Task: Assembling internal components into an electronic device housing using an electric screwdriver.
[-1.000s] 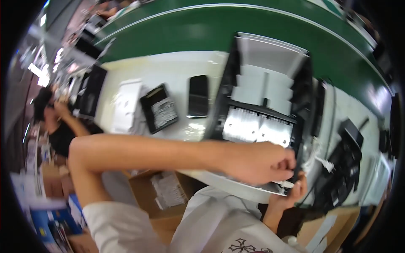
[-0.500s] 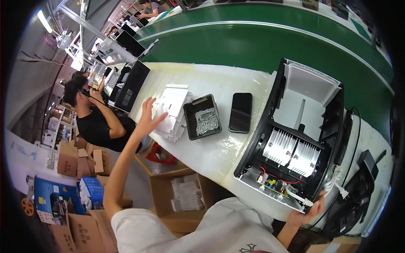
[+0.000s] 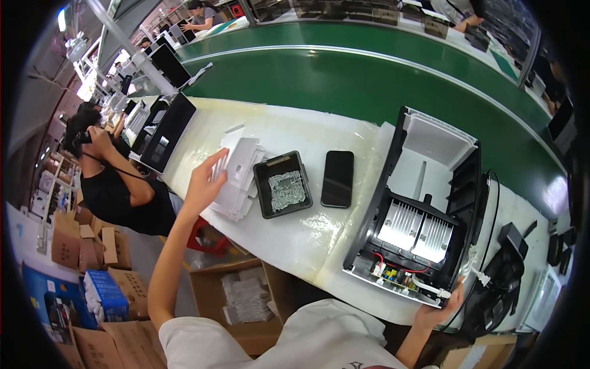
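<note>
At a stack of thin white die-cut sheets, my left hand has its thumb and fingers round the edge of the top sheet, which tilts up a little. My right hand grips the near right corner of an opened black device housing, by its white cable. Inside the housing are finned silver heat sinks, red wires and a small circuit board. A black bin of small silver screws stands right of the stack.
A black phone lies between bin and housing. Black adapters and cables lie at the right. Below the table edge is a cardboard box of white pieces. A co-worker in black stands at the left, beside another black unit.
My left hand has closed from spread fingers onto the edge of the top sheet, which has risen and turned. My right hand stays at the housing corner. The view has shifted.
</note>
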`<action>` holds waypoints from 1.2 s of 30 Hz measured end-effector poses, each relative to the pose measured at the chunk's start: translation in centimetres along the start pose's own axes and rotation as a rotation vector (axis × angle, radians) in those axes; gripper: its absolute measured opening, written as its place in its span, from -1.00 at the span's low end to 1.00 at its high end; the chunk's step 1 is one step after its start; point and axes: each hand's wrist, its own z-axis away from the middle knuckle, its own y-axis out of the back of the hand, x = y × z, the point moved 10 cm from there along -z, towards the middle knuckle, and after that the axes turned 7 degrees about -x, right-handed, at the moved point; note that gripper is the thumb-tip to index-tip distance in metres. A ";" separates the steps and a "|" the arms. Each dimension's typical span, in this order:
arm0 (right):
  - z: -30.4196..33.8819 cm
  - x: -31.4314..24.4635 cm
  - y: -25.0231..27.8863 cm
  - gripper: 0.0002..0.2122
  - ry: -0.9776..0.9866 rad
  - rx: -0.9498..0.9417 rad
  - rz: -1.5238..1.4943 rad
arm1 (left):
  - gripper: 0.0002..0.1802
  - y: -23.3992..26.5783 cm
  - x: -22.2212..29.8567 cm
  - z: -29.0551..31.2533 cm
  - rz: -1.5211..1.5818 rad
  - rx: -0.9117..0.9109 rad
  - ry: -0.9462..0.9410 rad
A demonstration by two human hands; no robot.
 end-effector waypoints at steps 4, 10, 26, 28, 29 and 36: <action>-0.8 0.6 1.0 -0.53 -0.101 -0.074 -0.032 | -0.54 6.8 0.9 0.9 -0.392 0.217 0.043; -3.0 -8.1 -3.5 -0.58 0.078 -0.316 0.977 | -0.64 8.9 5.3 3.6 0.228 0.553 -0.209; -10.1 -15.9 -24.8 -0.65 0.073 -0.618 0.582 | -0.59 -18.9 29.6 -0.1 0.970 -0.165 -0.787; -11.6 -17.4 -25.7 -0.70 0.213 -0.659 0.867 | -0.52 -21.6 28.2 -2.0 0.787 -0.235 -0.768; -12.8 -17.7 -25.6 -0.72 0.257 -0.703 1.021 | -0.50 -22.0 27.5 -3.1 0.774 -0.229 -0.734; -17.3 -15.7 -26.9 -0.72 0.242 -0.829 1.369 | -0.50 -24.9 22.3 -6.5 0.842 -0.271 -0.637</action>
